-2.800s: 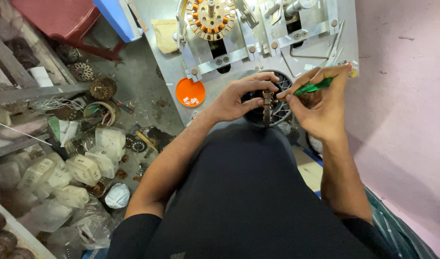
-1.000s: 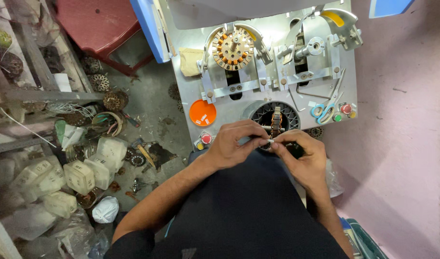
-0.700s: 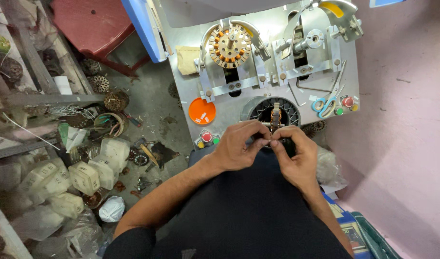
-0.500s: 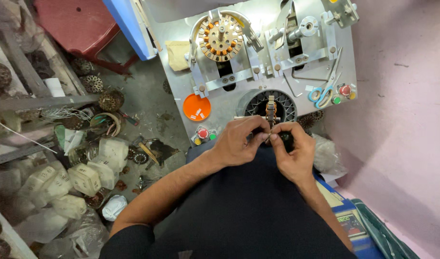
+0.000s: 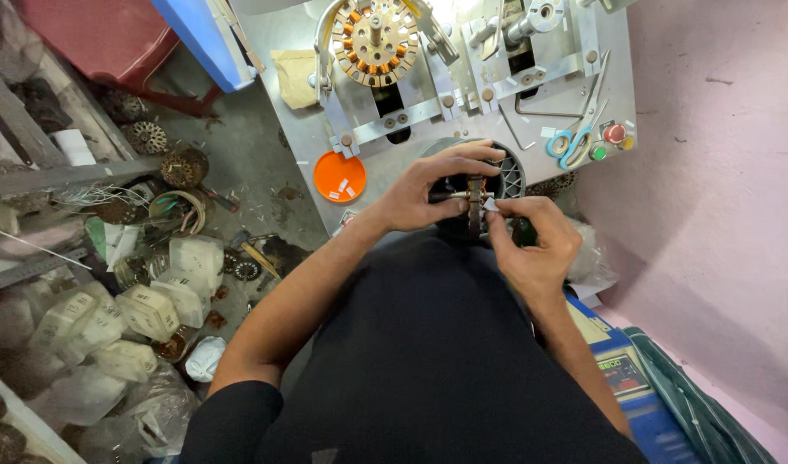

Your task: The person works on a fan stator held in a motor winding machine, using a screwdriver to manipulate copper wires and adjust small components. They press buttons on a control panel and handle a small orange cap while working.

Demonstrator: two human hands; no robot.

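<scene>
**2 hands on a small metal part**

I look down past my dark shirt (image 5: 428,361) at my 2 hands. They meet just in front of me, right over a round black opening (image 5: 507,176) in the grey metal bench (image 5: 299,129).

My left hand (image 5: 420,193) is curled around a small stack of metal plates on a thin rod (image 5: 473,199). My thumb is under it and my fingers fold over the top, so it is gripped tight. The rod sticks out sideways toward my left hand.

My right hand (image 5: 531,245) is just beside it, touching the same part. Its finger and thumb pinch a tiny white slip (image 5: 490,204) against the side of the stack.

A little past my left hand lies a flat orange lid (image 5: 340,176) with a few small white bits in it. Past my right hand lie scissors with blue handles (image 5: 574,142), and next to them a red button (image 5: 616,133) and a green button (image 5: 598,153).

Farther away, beyond both hands, a round wheel with copper teeth (image 5: 377,39) sits in a metal frame.

Far off to the side of my left arm, down on the floor, are pale plastic bags (image 5: 153,301) and rusty round parts (image 5: 183,167).
</scene>
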